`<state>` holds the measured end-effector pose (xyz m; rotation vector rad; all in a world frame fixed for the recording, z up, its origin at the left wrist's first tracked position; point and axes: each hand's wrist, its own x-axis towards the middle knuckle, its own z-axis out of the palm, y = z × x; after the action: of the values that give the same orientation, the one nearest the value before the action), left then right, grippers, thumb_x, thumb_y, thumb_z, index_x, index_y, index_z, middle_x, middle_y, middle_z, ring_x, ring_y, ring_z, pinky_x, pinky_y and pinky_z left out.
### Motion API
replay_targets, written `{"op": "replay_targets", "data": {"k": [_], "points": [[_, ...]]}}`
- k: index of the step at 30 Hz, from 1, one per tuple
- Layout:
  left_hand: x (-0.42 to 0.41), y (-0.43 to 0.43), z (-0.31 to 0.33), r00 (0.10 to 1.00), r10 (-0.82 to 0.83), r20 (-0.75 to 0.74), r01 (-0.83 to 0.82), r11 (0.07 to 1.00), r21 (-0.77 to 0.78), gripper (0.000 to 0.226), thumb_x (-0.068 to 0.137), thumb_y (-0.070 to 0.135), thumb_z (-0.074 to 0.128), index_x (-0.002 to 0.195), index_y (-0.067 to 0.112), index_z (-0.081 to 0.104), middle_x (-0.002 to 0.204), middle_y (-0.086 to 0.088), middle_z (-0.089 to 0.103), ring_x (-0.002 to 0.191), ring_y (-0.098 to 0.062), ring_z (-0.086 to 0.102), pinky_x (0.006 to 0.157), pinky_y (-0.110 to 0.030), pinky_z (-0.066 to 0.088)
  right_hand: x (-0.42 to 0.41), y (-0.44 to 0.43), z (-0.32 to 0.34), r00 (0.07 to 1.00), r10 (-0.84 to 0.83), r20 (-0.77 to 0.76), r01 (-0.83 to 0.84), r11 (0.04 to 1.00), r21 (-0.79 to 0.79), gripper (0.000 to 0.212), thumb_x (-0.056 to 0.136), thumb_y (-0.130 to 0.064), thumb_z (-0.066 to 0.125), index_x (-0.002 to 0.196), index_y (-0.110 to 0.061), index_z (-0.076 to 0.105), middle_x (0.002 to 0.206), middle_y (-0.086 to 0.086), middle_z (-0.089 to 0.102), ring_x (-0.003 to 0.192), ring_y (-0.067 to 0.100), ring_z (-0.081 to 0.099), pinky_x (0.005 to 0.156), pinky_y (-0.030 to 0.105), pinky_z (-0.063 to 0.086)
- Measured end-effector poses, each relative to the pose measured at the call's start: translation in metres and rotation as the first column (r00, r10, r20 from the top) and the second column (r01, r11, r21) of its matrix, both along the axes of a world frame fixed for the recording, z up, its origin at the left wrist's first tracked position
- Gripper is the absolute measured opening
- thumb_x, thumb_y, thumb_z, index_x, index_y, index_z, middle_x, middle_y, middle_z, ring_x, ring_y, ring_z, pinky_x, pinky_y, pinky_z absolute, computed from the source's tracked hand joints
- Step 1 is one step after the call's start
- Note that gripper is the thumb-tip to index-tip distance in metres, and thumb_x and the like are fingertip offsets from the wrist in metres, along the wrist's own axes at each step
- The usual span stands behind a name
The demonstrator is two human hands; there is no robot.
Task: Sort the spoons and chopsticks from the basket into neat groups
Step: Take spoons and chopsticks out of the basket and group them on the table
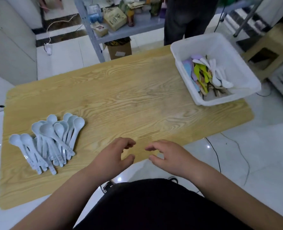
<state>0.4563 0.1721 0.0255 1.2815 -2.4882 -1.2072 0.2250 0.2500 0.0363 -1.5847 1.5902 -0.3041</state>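
Hovering at 6 o'clock over the near edge of the table [137,97], the left hand [116,153] and right hand [169,155] face each other, fingers loosely curled and holding nothing. Pale blue spoons [51,140] lie piled at 8 o'clock. The white basket [220,45] at 2 o'clock contains white spoons [217,73], coloured spoons [198,70] and chopsticks [218,92], intermixed.

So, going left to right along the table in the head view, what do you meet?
pile of pale blue spoons → left hand → right hand → white basket
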Motion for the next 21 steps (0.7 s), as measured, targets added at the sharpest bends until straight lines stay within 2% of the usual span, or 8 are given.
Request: {"op": "replay_targets", "data": {"k": [4, 7, 12, 16, 21], "points": [[-0.064, 0.01, 0.008, 1.0, 0.009, -0.009, -0.009, 1.0, 0.01, 0.04, 0.089, 0.027, 0.069, 0.127, 0.03, 0.057, 0.119, 0.018, 0.057, 0.112, 0.006, 0.052, 0.094, -0.014, 0.043, -0.056, 0.014, 0.0, 0.998, -0.051, 0.026, 0.051, 0.999, 0.0, 0.035, 0.097, -0.035, 0.059, 0.131, -0.028, 0.062, 0.127, -0.016, 0.061, 0.115, -0.003, 0.052, 0.098, 0.017, 0.041], [-0.098, 0.011, 0.009, 1.0, 0.008, -0.007, -0.008, 1.0, 0.02, 0.04, 0.089, 0.027, 0.068, 0.127, 0.029, 0.057, 0.119, 0.018, 0.057, 0.112, 0.005, 0.053, 0.094, -0.014, 0.043, -0.089, 0.015, -0.001, 0.995, -0.094, 0.044, 0.094, 0.996, -0.009, 0.034, 0.097, -0.034, 0.06, 0.13, -0.029, 0.062, 0.124, -0.018, 0.061, 0.113, -0.006, 0.052, 0.093, 0.011, 0.041], [-0.137, 0.0, 0.0, 0.999, -0.053, 0.0, 0.053, 0.998, 0.033, 0.05, 0.081, 0.05, 0.052, 0.127, 0.031, 0.056, 0.114, 0.023, 0.055, 0.111, 0.007, 0.052, 0.093, -0.012, 0.041, -0.133, -0.007, -0.002, 0.994, -0.106, -0.003, 0.106, 0.994, -0.04, 0.033, 0.096, -0.034, 0.06, 0.128, -0.029, 0.062, 0.123, -0.017, 0.062, 0.113, -0.005, 0.053, 0.093, 0.015, 0.041], [-0.163, -0.022, -0.011, 0.994, -0.105, -0.024, 0.106, 0.993, 0.06, 0.039, 0.089, 0.032, 0.066, 0.127, 0.028, 0.057, 0.114, 0.021, 0.056, 0.109, 0.005, 0.053, 0.092, -0.017, 0.046, -0.163, -0.024, 0.009, 0.99, -0.121, -0.074, 0.12, 0.993, -0.024, 0.033, 0.097, -0.034, 0.06, 0.13, -0.029, 0.061, 0.125, -0.018, 0.061, 0.115, -0.004, 0.052, 0.096, 0.017, 0.042], [-0.21, -0.05, -0.011, 0.992, -0.101, -0.075, 0.108, 0.99, 0.09, 0.036, 0.089, 0.03, 0.067, 0.124, 0.031, 0.057, 0.114, 0.02, 0.057, 0.106, 0.006, 0.055, 0.091, -0.022, 0.05, -0.201, -0.036, 0.012, 0.981, -0.159, -0.106, 0.158, 0.987, -0.018, 0.033, 0.096, -0.034, 0.06, 0.128, -0.03, 0.062, 0.124, -0.016, 0.063, 0.116, -0.002, 0.054, 0.095, 0.016, 0.042]]}}
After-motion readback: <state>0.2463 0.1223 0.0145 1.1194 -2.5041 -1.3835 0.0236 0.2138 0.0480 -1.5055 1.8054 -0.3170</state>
